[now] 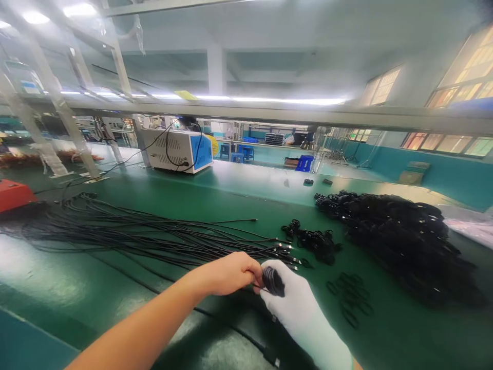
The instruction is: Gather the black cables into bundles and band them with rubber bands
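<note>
My right hand (288,295), in a white glove, is closed around a coiled black cable (271,281). My bare left hand (241,272) meets it from the left, its fingers pinched on a strand of the same cable beside the coil. Behind both hands, a bundle of loose black cables (173,234) runs across the green table, with plugs at the right end. One more cable with a metal-tipped plug (269,355) passes below my hands toward the front. Right of the glove lie several thin black loops (350,295).
A big heap of coiled black cables (400,241) covers the table's right side, with a smaller black pile (314,239) nearer. A white-and-blue machine (173,149) stands behind the bundle. A red object (15,195) sits at far left. A metal bar (246,112) spans overhead.
</note>
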The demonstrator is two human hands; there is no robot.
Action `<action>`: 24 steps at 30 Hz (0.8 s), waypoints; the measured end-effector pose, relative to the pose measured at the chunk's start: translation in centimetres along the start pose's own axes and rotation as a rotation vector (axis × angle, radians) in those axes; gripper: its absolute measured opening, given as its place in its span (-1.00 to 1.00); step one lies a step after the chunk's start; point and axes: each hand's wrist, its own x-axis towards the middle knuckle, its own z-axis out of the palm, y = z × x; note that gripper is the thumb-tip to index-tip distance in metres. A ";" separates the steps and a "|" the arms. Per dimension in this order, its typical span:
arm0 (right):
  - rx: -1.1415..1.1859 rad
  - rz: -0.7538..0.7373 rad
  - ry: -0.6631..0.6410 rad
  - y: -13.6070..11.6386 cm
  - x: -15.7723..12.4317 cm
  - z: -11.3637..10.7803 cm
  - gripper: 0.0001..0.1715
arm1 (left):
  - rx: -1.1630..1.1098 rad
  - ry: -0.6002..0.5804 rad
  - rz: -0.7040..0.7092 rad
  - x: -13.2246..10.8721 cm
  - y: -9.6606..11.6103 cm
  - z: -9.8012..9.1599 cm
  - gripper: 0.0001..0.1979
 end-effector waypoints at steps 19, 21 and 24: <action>1.083 -0.065 -0.609 2.0 -0.4 -0.4 -0.43 | -0.951 0.490 -0.041 -1.1 1.8 5.2 -0.84; 1.089 -0.067 -0.582 2.1 -0.3 -0.6 -0.37 | -0.872 0.542 0.007 -1.2 2.0 4.9 -0.84; 1.080 -0.036 -0.559 2.0 -0.2 -0.8 -0.34 | -0.502 0.680 0.060 -1.9 2.7 3.8 -0.74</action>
